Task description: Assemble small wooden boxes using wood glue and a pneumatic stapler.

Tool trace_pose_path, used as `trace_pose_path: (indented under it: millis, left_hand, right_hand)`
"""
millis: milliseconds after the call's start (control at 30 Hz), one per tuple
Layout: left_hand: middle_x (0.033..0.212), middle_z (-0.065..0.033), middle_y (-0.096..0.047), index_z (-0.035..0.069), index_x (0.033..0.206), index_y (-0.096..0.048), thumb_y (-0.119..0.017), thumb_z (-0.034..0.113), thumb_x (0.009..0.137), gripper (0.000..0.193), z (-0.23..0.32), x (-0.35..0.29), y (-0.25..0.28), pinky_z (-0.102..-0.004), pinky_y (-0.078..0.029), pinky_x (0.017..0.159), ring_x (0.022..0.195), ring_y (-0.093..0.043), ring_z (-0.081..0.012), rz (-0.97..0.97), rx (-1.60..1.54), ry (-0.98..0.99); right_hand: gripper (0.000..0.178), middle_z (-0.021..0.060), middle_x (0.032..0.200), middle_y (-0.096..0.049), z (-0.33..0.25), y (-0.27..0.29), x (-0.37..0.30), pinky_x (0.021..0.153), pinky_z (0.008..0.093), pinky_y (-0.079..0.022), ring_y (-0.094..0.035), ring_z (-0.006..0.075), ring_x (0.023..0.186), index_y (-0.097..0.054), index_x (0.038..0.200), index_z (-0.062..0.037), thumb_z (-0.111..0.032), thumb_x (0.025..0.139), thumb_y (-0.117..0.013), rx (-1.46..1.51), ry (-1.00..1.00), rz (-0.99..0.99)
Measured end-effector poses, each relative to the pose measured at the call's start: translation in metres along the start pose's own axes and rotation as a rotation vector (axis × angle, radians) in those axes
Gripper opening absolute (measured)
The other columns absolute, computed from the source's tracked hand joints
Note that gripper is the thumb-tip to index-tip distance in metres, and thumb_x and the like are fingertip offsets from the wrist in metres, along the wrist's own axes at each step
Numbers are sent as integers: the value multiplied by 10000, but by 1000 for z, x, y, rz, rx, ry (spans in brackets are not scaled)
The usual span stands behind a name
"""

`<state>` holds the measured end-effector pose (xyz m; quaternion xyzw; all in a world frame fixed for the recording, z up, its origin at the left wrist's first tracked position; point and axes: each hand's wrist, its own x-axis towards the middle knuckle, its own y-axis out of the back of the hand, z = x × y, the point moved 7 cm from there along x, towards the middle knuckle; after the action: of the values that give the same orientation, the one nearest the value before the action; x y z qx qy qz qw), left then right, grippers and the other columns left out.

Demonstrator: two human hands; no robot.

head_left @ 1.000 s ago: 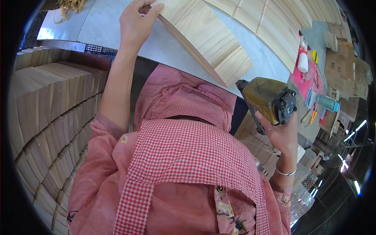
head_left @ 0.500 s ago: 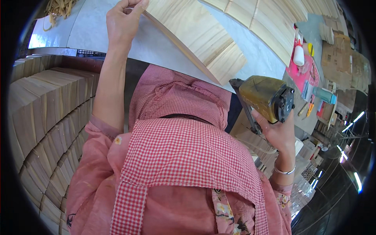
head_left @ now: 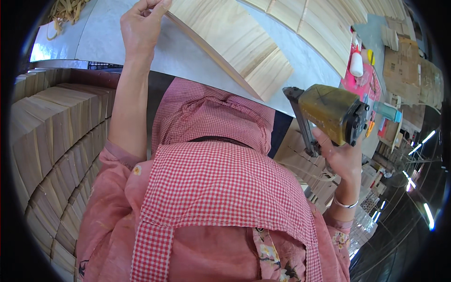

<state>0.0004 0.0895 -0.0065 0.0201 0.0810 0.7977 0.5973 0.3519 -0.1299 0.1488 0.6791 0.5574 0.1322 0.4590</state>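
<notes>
My left hand (head_left: pixel 140 29) reaches far forward and pinches the near corner of a pale wooden board (head_left: pixel 235 44) that lies on the grey table (head_left: pixel 108 42). My right hand (head_left: pixel 339 152) is raised at my right side and grips a yellow-brown pneumatic nail gun (head_left: pixel 331 115) by its handle. The gun's thin nose points toward the board's lower end but stays apart from it. My red-checked apron (head_left: pixel 211 188) fills the middle of the view.
Several more pale wooden boards (head_left: pixel 324 28) lie in a row across the far table. A white glue bottle (head_left: pixel 356 61) stands on a pink mat at right. Stacks of cut wooden pieces (head_left: pixel 51 141) rise at my left; more stacks sit at lower right (head_left: pixel 300 164).
The left hand has stayed on the board's corner. The right hand with the nail gun has lifted slightly and moved a little closer to the board.
</notes>
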Motion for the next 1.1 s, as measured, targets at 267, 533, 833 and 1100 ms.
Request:
trace_pose_path:
  millis: [267,533,833,1100]
  left_hand:
    - [867,-6,-676,23,1025,-780,-818,205,858,251,-2,0,2,-187,-414,776,812,-524,-82,-4,13,-24]
    - [858,-2,-670,29,1024,-784,-819,202,859,242,2,-1,0,-188,-410,775,808,-521,-86,-2,22,-11]
    - [859,-11,-682,36,1017,-789,-810,200,868,222,0,0,1,-197,-416,789,810,-531,-92,9,26,-10]
    - [970,-77,-694,49,1066,-747,-842,285,788,376,26,-1,0,-265,-452,843,872,-586,-169,-112,315,-128]
  right_hand:
    - [406,147,999,-728,-8,3,10,716,317,-560,-697,230,833,-645,1080,45,-115,777,-862,48,16,17]
    - [408,135,1032,-736,-2,1,18,735,315,-564,-701,231,847,-650,1115,35,-109,792,-852,18,-38,-59]
    - [382,128,1055,-737,5,0,24,745,315,-565,-702,223,869,-650,1132,31,-77,811,-826,-6,-133,-79]
    - [374,129,1065,-735,8,5,9,747,304,-563,-699,208,886,-648,1128,39,-61,812,-821,41,-24,32]
